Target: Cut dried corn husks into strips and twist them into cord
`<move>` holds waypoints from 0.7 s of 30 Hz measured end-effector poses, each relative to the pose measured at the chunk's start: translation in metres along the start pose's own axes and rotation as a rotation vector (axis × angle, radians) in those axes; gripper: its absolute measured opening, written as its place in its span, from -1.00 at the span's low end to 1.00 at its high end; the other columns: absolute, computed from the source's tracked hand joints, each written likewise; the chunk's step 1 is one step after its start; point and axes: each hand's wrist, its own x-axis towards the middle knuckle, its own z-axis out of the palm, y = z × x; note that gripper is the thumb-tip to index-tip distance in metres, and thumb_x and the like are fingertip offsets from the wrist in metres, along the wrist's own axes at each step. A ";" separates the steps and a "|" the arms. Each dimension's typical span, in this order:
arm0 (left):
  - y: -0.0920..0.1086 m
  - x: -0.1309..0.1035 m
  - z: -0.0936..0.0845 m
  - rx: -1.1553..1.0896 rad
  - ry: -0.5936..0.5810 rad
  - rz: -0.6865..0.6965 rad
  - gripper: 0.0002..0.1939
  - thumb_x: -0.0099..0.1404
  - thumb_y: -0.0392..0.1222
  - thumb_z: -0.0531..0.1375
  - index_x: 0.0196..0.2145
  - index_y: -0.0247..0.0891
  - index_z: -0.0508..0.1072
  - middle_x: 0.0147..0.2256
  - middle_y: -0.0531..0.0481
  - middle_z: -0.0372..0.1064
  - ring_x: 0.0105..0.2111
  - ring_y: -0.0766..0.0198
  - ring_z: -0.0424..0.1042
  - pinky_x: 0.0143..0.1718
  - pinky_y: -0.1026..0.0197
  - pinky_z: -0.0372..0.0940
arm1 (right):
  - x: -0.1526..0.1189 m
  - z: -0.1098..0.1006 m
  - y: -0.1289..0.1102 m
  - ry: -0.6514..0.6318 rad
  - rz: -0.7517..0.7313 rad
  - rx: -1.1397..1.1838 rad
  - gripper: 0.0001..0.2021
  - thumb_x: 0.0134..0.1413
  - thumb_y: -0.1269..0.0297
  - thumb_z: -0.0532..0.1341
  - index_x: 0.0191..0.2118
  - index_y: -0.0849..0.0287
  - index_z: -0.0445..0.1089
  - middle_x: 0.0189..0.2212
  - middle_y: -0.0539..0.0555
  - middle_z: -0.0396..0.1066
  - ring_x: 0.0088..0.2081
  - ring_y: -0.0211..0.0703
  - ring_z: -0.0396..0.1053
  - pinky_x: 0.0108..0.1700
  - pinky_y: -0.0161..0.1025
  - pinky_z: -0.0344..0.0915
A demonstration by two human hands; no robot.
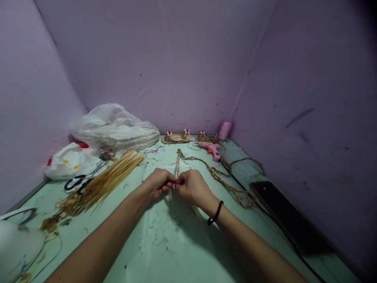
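Both hands meet over the middle of the pale green table [153, 251], fingertips close together. My left hand [160, 182] pinches a thin pale braided strip [178, 165], which runs away from me between the hands. My right hand [193, 186], with a black band at the wrist, is closed on the same strip from the right side. Short pale ends hang below the fingers. Beyond the hands, a brown braided cord [216, 175] starts near the strip's far end and trails to the right.
Dried fibre bundle [112, 177], black-handled scissors [78, 182] and plastic bags [118, 127] lie left. Woven pieces [176, 138] sit by the back wall, near a pink glue gun [212, 149] and pink thread spool [225, 130]. A black phone-like slab [285, 216] lies right.
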 end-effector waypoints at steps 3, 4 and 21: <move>0.000 -0.001 -0.005 -0.005 -0.014 0.066 -0.88 -0.25 -0.34 0.09 -0.78 -0.31 0.16 -0.82 0.18 -0.05 -0.80 0.57 -0.13 -0.75 0.39 -0.33 | -0.002 -0.003 -0.001 -0.031 -0.061 0.007 -0.85 -0.25 0.46 0.14 -0.57 0.26 0.48 -0.71 0.00 0.26 -0.62 -0.35 0.09 -0.55 -0.36 -0.04; 0.000 -0.001 -0.006 -0.007 -0.022 0.084 -0.92 -0.27 -0.35 0.09 -0.77 -0.32 0.19 -0.82 0.18 -0.06 -0.79 0.57 -0.14 -0.75 0.39 -0.33 | -0.001 -0.005 0.001 -0.067 -0.064 0.036 -0.87 -0.25 0.44 0.16 -0.59 0.25 0.47 -0.71 0.00 0.26 -0.62 -0.35 0.10 -0.56 -0.36 -0.04; -0.005 0.004 -0.014 0.168 -0.094 0.121 -0.91 -0.22 -0.26 0.14 -0.66 -0.35 0.37 -0.81 0.18 0.01 -0.78 0.51 -0.10 -0.73 0.35 -0.27 | 0.010 0.009 0.012 -0.197 0.360 0.769 -0.82 -0.32 0.48 0.09 -0.78 0.22 0.13 -0.86 -0.16 -0.08 -0.76 -0.48 -0.19 -0.70 -0.38 -0.31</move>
